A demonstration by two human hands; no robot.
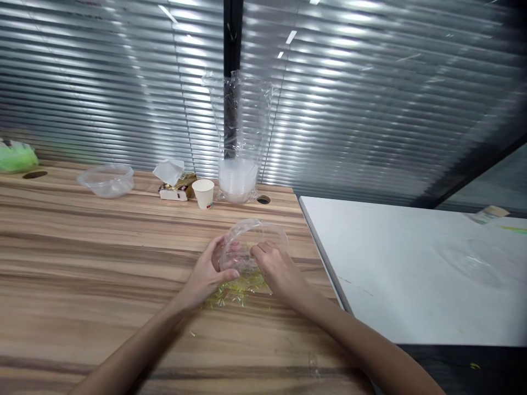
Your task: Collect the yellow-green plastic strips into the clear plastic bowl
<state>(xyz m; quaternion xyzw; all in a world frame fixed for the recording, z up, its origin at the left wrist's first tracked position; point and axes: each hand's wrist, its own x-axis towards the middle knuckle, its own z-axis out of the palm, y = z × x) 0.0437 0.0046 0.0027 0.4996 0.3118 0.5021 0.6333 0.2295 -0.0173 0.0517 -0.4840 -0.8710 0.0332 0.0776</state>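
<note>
My left hand (211, 270) grips the side of a clear plastic bowl (247, 225), thumb low at the front and fingers behind the wall. The bowl is tilted, its round rim facing up and away. My right hand (280, 270) reaches in over the bowl's right side with its fingers curled together; what they pinch, if anything, is hidden. Shiny yellow shredded film (234, 293) lies on the wooden table (102, 263) under and in front of the bowl. Some yellow also shows through the bowl's lower wall.
Behind stand a paper cup (203, 193), a tissue pack (175, 186), another clear bowl (109, 181) and a stack of clear bowls (237, 178) in a plastic bag. A green bag (18, 157) sits far left. A white table (382, 263) adjoins on the right, with a clear plastic piece (473, 263).
</note>
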